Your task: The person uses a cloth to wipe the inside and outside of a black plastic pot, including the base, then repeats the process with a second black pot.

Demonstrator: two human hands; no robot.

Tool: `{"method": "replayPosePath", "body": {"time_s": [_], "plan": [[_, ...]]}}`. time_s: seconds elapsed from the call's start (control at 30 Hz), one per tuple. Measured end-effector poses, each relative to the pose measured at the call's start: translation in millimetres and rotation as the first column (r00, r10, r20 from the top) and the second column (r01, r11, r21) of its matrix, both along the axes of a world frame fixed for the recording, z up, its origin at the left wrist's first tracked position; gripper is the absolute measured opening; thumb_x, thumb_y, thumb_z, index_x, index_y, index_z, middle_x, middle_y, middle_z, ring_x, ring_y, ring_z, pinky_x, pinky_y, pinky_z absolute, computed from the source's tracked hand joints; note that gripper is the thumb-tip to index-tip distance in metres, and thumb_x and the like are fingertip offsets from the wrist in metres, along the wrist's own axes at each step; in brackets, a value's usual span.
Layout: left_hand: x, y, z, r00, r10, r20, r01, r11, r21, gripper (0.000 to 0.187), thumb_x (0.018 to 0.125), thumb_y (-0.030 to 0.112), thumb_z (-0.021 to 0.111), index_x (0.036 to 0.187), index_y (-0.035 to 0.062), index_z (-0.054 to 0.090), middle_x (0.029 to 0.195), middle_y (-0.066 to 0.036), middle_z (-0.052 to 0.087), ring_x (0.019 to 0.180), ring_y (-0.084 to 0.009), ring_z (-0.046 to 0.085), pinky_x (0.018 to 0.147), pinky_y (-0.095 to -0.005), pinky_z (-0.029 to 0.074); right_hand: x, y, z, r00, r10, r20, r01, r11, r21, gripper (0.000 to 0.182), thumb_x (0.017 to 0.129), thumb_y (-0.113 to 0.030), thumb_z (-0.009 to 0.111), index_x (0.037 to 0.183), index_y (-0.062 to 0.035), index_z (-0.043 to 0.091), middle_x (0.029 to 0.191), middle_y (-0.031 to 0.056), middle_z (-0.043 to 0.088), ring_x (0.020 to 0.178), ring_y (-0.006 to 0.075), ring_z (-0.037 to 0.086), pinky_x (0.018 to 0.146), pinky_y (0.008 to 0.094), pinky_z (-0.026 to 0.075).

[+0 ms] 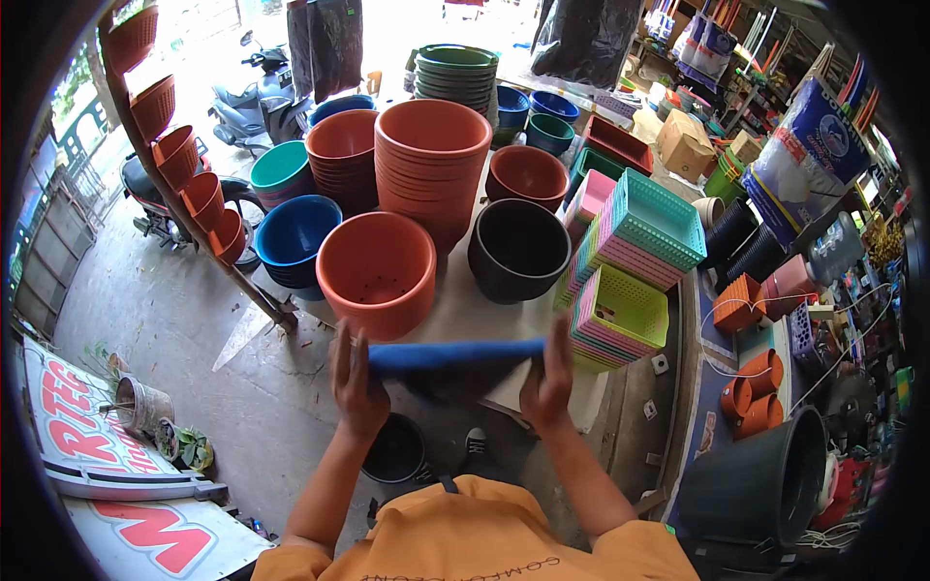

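Note:
A blue cloth [455, 360] with a dark underside is stretched level between my two hands, in front of my chest. My left hand [358, 382] grips its left end and my right hand [549, 378] its right end, fingers pointing up. Just beyond the cloth is an orange plastic pot [376, 276] with dark specks on its inside bottom. To its right stands a black pot [520, 254]. Behind them rises a tall stack of orange pots [431, 160]. A blue pot stack [298, 237] is on the left.
Pastel baskets [620, 315] are stacked on the right. A black bucket [393, 448] stands on the floor by my feet. A slanted pole [184, 203] with small orange pots rises at left. A large dark tub [751, 489] lies at lower right. Motorcycles [262, 102] are parked behind.

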State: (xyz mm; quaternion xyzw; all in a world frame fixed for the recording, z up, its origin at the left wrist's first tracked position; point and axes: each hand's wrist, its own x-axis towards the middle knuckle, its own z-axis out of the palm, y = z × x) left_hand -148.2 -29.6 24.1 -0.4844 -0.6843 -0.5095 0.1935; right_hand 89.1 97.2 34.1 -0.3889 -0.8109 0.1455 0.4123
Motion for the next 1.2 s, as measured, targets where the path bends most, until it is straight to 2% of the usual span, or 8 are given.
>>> {"method": "replayPosePath", "body": {"time_s": [0.07, 0.17, 0.37, 0.53, 0.7, 0.8, 0.87, 1.2], "plan": [[1, 3, -31, 0.924, -0.374, -0.078, 0.321, 0.872, -0.37, 0.044, 0.078, 0.0, 0.053, 0.121, 0.0046, 0.062, 0.14, -0.015, 0.051, 0.13, -0.0337, 0.047, 0.107, -0.0475, 0.039, 19, -9, -60, 0.996, -0.026, 0.091, -0.006, 0.945, 0.327, 0.052, 0.082, -0.004, 0.047, 0.134, 0.0016, 0.052, 0.14, 0.0191, 0.05, 0.129, 0.0345, 0.049, 0.11, 0.0513, 0.033], [-1, -17, -119, 0.633, -0.77, 0.086, 0.339, 0.175, -0.925, 0.039, 0.08, 0.005, 0.053, 0.117, 0.0038, 0.063, 0.134, -0.016, 0.056, 0.126, -0.0334, 0.05, 0.108, -0.0449, 0.038, 59, -32, -146, 0.407, 0.506, 0.76, -0.089, 0.85, -0.518, 0.043, 0.087, -0.011, 0.045, 0.127, -0.0039, 0.058, 0.133, 0.0168, 0.057, 0.126, 0.0309, 0.052, 0.112, 0.0471, 0.031], [2, -30, -154, 0.752, -0.417, 0.51, 0.649, 0.34, -0.68, 0.028, 0.084, 0.008, 0.055, 0.109, 0.0017, 0.066, 0.104, -0.021, 0.068, 0.101, -0.0347, 0.066, 0.092, -0.0394, 0.05, 77, -48, -178, 0.719, 0.468, 0.514, 0.08, 0.678, -0.731, 0.037, 0.087, -0.015, 0.056, 0.123, -0.0102, 0.062, 0.119, 0.015, 0.064, 0.107, 0.0292, 0.062, 0.091, 0.042, 0.05], [18, -35, -117, 0.416, 0.003, 0.909, 0.71, 0.624, -0.327, 0.022, 0.094, 0.014, 0.059, 0.109, -0.0013, 0.066, 0.095, -0.009, 0.07, 0.089, -0.0128, 0.063, 0.08, -0.0277, 0.049, 45, -58, -93, 0.945, 0.324, -0.038, -0.192, 0.457, -0.869, 0.037, 0.087, -0.013, 0.064, 0.123, -0.0099, 0.059, 0.099, 0.0121, 0.066, 0.09, 0.0247, 0.064, 0.082, 0.0356, 0.051], [23, -30, -84, 0.125, -0.166, 0.978, 0.739, 0.674, 0.02, 0.024, 0.098, 0.011, 0.055, 0.116, -0.0028, 0.062, 0.1, -0.002, 0.066, 0.089, -0.0088, 0.058, 0.081, -0.0251, 0.048, 12, -61, -24, 0.838, 0.441, -0.323, -0.471, 0.282, -0.836, 0.031, 0.087, -0.015, 0.067, 0.118, -0.0121, 0.062, 0.101, 0.012, 0.066, 0.085, 0.028, 0.064, 0.076, 0.0356, 0.051], [28, -30, -42, 0.102, -0.279, 0.955, 0.789, 0.607, 0.093, 0.026, 0.1, 0.012, 0.053, 0.12, -0.0029, 0.059, 0.105, -0.002, 0.065, 0.092, -0.0085, 0.056, 0.083, -0.0247, 0.046, -6, -64, 8, 0.825, 0.563, -0.049, -0.433, 0.574, -0.695, 0.024, 0.085, -0.018, 0.069, 0.108, -0.011, 0.066, 0.095, 0.009, 0.064, 0.083, 0.0284, 0.062, 0.078, 0.0368, 0.049], [27, -32, -29, 0.145, -0.342, 0.928, 0.815, 0.573, 0.084, 0.028, 0.101, 0.014, 0.052, 0.122, -0.0026, 0.057, 0.106, -0.002, 0.064, 0.094, -0.0082, 0.055, 0.085, -0.0243, 0.046, -19, -68, 25, 0.873, 0.397, 0.284, -0.384, 0.917, -0.103, 0.018, 0.083, -0.021, 0.072, 0.098, -0.0114, 0.069, 0.088, 0.0082, 0.063, 0.084, 0.027, 0.061, 0.082, 0.0375, 0.046], [12, -49, -17, 0.006, -0.29, 0.957, 0.858, 0.493, 0.144, 0.032, 0.104, 0.021, 0.048, 0.123, -0.0025, 0.056, 0.104, 0.001, 0.061, 0.095, -0.0071, 0.052, 0.085, -0.0234, 0.044, -49, -64, 37, 0.863, 0.489, 0.125, -0.487, 0.872, -0.046, 0.014, 0.081, -0.021, 0.073, 0.089, -0.01, 0.07, 0.079, 0.0055, 0.062, 0.08, 0.026, 0.06, 0.082, 0.0386, 0.043]]}}
